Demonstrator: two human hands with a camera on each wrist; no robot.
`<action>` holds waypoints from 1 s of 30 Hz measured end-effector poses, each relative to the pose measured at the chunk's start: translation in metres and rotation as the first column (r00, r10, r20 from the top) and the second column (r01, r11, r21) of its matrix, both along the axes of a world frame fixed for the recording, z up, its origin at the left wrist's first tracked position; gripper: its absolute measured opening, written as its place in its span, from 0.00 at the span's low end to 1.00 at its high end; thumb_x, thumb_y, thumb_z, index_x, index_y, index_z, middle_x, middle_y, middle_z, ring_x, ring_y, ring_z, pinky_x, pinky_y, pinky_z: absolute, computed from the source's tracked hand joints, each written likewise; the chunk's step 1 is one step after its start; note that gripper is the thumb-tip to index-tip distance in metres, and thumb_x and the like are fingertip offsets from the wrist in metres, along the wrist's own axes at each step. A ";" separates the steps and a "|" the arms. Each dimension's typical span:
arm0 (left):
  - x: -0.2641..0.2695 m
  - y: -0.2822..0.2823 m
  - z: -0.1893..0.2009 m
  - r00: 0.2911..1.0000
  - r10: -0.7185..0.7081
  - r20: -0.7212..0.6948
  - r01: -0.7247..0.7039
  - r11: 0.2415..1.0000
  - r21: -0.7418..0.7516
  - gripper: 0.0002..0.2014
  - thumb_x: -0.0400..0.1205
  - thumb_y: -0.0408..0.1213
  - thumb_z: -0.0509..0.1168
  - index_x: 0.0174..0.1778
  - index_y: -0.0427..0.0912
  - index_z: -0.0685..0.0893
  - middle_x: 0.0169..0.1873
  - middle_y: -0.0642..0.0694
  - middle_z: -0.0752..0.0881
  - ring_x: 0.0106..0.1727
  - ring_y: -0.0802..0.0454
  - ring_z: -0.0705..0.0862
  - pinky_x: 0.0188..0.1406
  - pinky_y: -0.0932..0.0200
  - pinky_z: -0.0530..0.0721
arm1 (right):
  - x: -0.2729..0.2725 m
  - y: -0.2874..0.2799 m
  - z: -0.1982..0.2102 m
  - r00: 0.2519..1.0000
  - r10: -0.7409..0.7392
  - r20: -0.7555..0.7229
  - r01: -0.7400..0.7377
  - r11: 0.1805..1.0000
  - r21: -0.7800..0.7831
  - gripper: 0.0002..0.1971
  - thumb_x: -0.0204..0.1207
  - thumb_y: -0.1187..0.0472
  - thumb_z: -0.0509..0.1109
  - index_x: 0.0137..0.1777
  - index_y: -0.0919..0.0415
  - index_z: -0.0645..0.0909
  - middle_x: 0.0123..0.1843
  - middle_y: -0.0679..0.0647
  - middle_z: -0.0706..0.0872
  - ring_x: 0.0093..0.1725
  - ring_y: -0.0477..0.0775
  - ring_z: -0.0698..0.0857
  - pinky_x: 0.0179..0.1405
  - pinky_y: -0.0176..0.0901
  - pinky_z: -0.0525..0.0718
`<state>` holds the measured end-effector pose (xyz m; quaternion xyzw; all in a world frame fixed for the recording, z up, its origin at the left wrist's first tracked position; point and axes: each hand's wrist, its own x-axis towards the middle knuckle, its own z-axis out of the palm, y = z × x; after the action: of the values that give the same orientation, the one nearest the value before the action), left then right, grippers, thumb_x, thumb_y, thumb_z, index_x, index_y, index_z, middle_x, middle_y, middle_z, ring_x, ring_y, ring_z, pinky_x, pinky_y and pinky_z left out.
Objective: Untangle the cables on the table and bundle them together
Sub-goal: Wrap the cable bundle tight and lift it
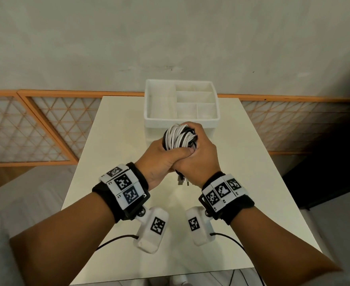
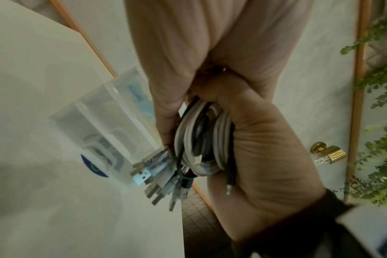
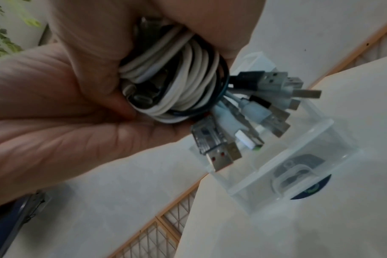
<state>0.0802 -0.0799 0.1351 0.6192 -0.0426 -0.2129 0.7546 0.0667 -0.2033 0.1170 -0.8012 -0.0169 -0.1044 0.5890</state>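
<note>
A coiled bundle of white and black cables [image 1: 179,137] is held above the middle of the white table [image 1: 112,141]. My left hand [image 1: 161,155] and right hand [image 1: 201,149] both wrap around it, pressed together, the left thumb lying over the right fingers. In the left wrist view the cable bundle [image 2: 201,139] shows between both palms, with several USB plugs [image 2: 157,181] sticking out below. In the right wrist view the cable bundle [image 3: 177,83] sits in my curled fingers and its USB plugs [image 3: 254,113] fan out toward the box.
A white compartment box [image 1: 181,118] stands on the table just beyond my hands, its clear plastic wall [image 3: 298,165] near the plugs. Orange lattice panels [image 1: 35,124] line the wall behind. Thin black wires trail from the wrist cameras over the table's near edge.
</note>
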 end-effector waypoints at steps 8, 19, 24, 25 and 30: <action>0.013 -0.003 -0.018 0.981 -0.127 -0.149 0.135 0.990 0.048 0.29 0.70 0.36 0.82 0.67 0.47 0.83 0.61 0.43 0.89 0.63 0.46 0.88 0.65 0.44 0.86 | 0.011 -0.029 -0.026 0.992 -0.110 -0.056 0.103 0.989 -0.108 0.33 0.56 0.58 0.86 0.60 0.39 0.75 0.44 0.39 0.89 0.43 0.37 0.89 0.41 0.34 0.89; 0.077 -0.019 -0.094 0.785 0.204 -0.586 -0.189 0.978 0.087 0.03 0.80 0.30 0.68 0.41 0.41 0.83 0.42 0.45 0.87 0.43 0.50 0.84 0.40 0.53 0.81 | 0.047 -0.089 -0.033 0.931 -0.359 -0.057 0.360 0.933 -0.007 0.35 0.58 0.68 0.83 0.62 0.43 0.75 0.46 0.40 0.87 0.40 0.39 0.88 0.39 0.35 0.88; 0.099 -0.046 -0.094 0.751 0.171 -0.638 -0.263 0.963 -0.051 0.01 0.80 0.31 0.68 0.44 0.41 0.84 0.42 0.47 0.88 0.42 0.51 0.85 0.38 0.56 0.80 | 0.049 -0.087 -0.042 0.946 -0.314 -0.075 0.313 0.949 -0.025 0.34 0.58 0.68 0.83 0.61 0.43 0.75 0.46 0.43 0.88 0.42 0.43 0.89 0.39 0.35 0.87; 0.101 -0.049 -0.094 0.745 0.158 -0.648 -0.271 0.959 -0.078 0.01 0.80 0.32 0.68 0.43 0.41 0.84 0.42 0.48 0.88 0.42 0.52 0.84 0.39 0.56 0.80 | 0.049 -0.086 -0.043 0.948 -0.309 -0.080 0.308 0.951 -0.029 0.34 0.58 0.68 0.83 0.61 0.43 0.74 0.46 0.43 0.88 0.42 0.43 0.89 0.39 0.35 0.87; 0.073 -0.044 -0.108 0.699 0.114 -0.706 -0.267 0.958 -0.109 0.04 0.78 0.34 0.70 0.38 0.42 0.83 0.39 0.48 0.86 0.42 0.50 0.83 0.44 0.54 0.78 | 0.046 -0.087 -0.045 0.959 -0.262 -0.107 0.263 0.965 0.004 0.33 0.61 0.72 0.82 0.62 0.47 0.74 0.42 0.42 0.86 0.33 0.37 0.86 0.30 0.30 0.83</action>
<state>0.1536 -0.1241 0.0273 0.4151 0.2854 -0.3436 0.7926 0.1126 -0.2898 0.0718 -0.7953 0.1214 -0.1394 0.5773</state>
